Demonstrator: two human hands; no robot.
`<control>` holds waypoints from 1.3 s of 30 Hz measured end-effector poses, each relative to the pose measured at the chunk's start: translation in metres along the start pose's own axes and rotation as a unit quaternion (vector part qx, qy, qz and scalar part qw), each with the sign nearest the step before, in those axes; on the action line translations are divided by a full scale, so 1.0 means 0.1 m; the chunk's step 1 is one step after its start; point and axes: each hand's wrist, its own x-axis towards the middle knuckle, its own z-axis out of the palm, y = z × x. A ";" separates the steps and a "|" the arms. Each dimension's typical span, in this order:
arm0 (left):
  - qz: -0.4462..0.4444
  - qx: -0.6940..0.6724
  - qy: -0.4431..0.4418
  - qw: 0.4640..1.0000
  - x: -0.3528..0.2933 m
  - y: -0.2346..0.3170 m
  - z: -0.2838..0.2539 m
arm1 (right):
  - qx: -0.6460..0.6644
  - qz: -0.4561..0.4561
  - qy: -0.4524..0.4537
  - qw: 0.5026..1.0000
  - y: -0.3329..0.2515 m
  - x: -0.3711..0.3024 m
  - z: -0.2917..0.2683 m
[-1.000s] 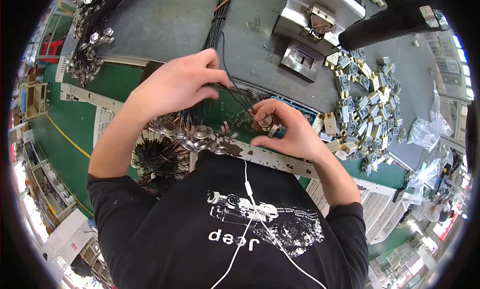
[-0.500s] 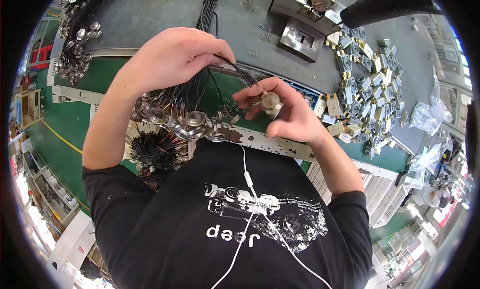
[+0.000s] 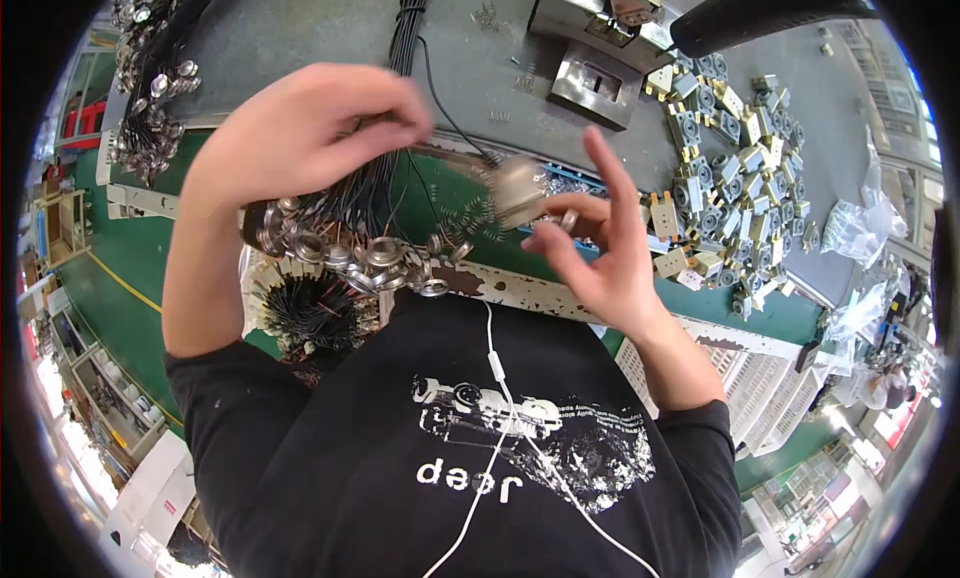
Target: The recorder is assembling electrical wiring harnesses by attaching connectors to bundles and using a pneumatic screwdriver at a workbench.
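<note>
Green floor (image 3: 130,246), yellow line (image 3: 124,282), wooden rack (image 3: 65,214) at left.

On the surface (image 3: 300,28), springs (image 3: 499,117) are lying between the wire bundle (image 3: 408,40) and the block (image 3: 594,100); housings (image 3: 748,196) are lying further right.

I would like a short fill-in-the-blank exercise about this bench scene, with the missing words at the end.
1. The wires near the left hand are mostly ____ in colour.
2. For the person, the blurred metal cap is to the ____ of the right hand.
3. The blocks lie to the ____ of the right hand.
4. The cord over the shirt is ____.

Missing words: black; left; right; white.
</note>
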 end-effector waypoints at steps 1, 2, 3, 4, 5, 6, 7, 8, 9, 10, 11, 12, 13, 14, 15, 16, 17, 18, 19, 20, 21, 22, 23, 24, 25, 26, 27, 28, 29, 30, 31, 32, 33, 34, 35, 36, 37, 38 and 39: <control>-0.030 -0.108 -0.048 0.993 -0.14 -0.05 -0.07 | 0.031 0.052 0.014 0.998 -0.01 0.02 -0.03; -0.032 -0.103 -0.047 0.993 -0.28 -0.12 -0.07 | 0.061 0.101 0.025 0.993 0.01 0.05 -0.09; -0.021 -0.031 -0.049 0.998 -0.43 -0.20 -0.01 | -0.038 0.110 -0.024 0.993 0.09 0.12 -0.24; -0.012 0.038 -0.052 0.998 -0.53 -0.24 0.04 | -0.070 0.130 -0.016 0.989 0.01 0.22 -0.28; -0.065 -0.006 -0.064 0.996 -0.53 -0.25 0.04 | -0.109 0.129 -0.032 0.985 -0.04 0.32 -0.33; -0.064 -0.007 -0.064 0.996 -0.48 -0.19 0.01 | -0.149 0.129 -0.048 0.979 -0.07 0.40 -0.38; -0.186 -0.060 -0.084 0.977 -0.33 -0.11 -0.04 | -0.153 0.132 -0.058 0.978 -0.08 0.48 -0.39; -0.308 -0.112 -0.104 0.939 -0.19 -0.01 -0.03 | -0.153 0.134 -0.059 0.977 -0.10 0.54 -0.42; -0.328 -0.003 -0.061 0.943 -0.07 0.08 0.03 | -0.170 0.109 -0.079 0.976 -0.13 0.59 -0.44; -0.327 -0.004 -0.061 0.943 -0.06 0.05 0.13 | -0.187 0.085 -0.097 0.974 -0.14 0.62 -0.46; -0.281 0.096 0.014 0.955 -0.09 -0.02 0.32 | -0.189 0.107 -0.106 0.970 -0.15 0.62 -0.47; -0.232 0.196 0.088 0.949 -0.11 -0.06 0.44 | -0.190 0.107 -0.109 0.970 -0.16 0.61 -0.47; -0.273 0.182 0.049 0.943 -0.08 -0.11 0.47 | -0.207 0.131 -0.110 0.963 -0.16 0.60 -0.46; -0.273 0.180 0.047 0.944 -0.06 -0.13 0.47 | -0.223 0.155 -0.111 0.956 -0.16 0.59 -0.45; -0.285 0.142 0.039 0.947 -0.02 -0.12 0.47 | -0.223 0.157 -0.112 0.956 -0.16 0.58 -0.44; -0.296 0.107 0.031 0.949 0.01 -0.13 0.46 | -0.180 0.182 -0.130 0.958 -0.17 0.59 -0.45; -0.295 0.108 0.032 0.949 0.02 -0.15 0.47 | -0.136 0.206 -0.147 0.958 -0.18 0.61 -0.45; -0.260 0.105 0.046 0.959 0.03 -0.17 0.49 | -0.136 0.205 -0.146 0.958 -0.18 0.60 -0.45; -0.225 0.103 0.061 0.967 0.04 -0.19 0.51 | -0.071 0.240 -0.142 0.958 -0.16 0.58 -0.48; -0.225 0.104 0.063 0.967 0.07 -0.19 0.52 | -0.005 0.273 -0.137 0.952 -0.15 0.56 -0.50; -0.224 0.102 0.051 0.968 0.13 -0.18 0.53 | -0.006 0.270 -0.137 0.953 -0.11 0.53 -0.51; -0.221 0.100 0.039 0.969 0.18 -0.16 0.53 | 0.003 0.281 -0.144 0.949 -0.05 0.48 -0.53; -0.234 0.095 0.020 0.967 0.23 -0.12 0.50 | 0.012 0.291 -0.150 0.945 -0.04 0.45 -0.54; -0.233 0.097 0.022 0.967 0.23 -0.15 0.49 | 0.011 0.289 -0.148 0.946 -0.07 0.44 -0.54; -0.138 0.190 0.081 0.969 0.22 -0.20 0.49 | -0.030 0.282 -0.147 0.948 -0.11 0.43 -0.53; -0.040 0.279 0.138 0.949 0.23 -0.22 0.48 | -0.070 0.275 -0.144 0.948 -0.15 0.42 -0.51; -0.037 0.279 0.139 0.949 0.29 -0.22 0.46 | -0.086 0.270 -0.133 0.950 -0.20 0.42 -0.49; 0.056 0.231 0.126 0.963 0.42 -0.18 0.42 | -0.087 0.273 -0.125 0.950 -0.24 0.42 -0.50; 0.144 0.183 0.111 0.966 0.51 -0.14 0.39 | -0.159 0.176 -0.124 0.964 -0.27 0.44 -0.50; 0.147 0.182 0.111 0.966 0.59 -0.09 0.37 | -0.229 0.078 -0.121 0.963 -0.29 0.45 -0.51; 0.124 0.066 0.004 0.990 0.68 -0.04 0.38 | -0.230 0.082 -0.117 0.963 -0.29 0.46 -0.53; 0.099 -0.050 -0.105 0.988 0.74 -0.01 0.39 | -0.301 -0.037 -0.096 0.948 -0.27 0.49 -0.56; 0.130 -0.037 -0.064 0.989 0.78 -0.05 0.41 | -0.368 -0.155 -0.075 0.914 -0.25 0.53 -0.59; 0.137 -0.040 -0.068 0.988 0.78 -0.07 0.45 | -0.371 -0.148 -0.071 0.914 -0.17 0.55 -0.61; 0.135 0.010 -0.062 0.989 0.82 -0.09 0.50 | -0.346 -0.119 -0.053 0.929 -0.04 0.55 -0.62; 0.133 0.060 -0.055 0.988 0.86 -0.11 0.54 | -0.321 -0.090 -0.035 0.942 0.08 0.50 -0.61; 0.150 0.062 -0.066 0.984 0.86 -0.12 0.60 | -0.285 -0.066 -0.016 0.956 0.15 0.43 -0.53; 0.124 0.054 -0.080 0.988 0.85 -0.09 0.63 | -0.268 0.018 -0.045 0.962 0.06 0.37 -0.58; 0.121 0.060 -0.084 0.987 0.84 -0.09 0.63 | -0.283 -0.017 0.003 0.959 0.05 0.35 -0.68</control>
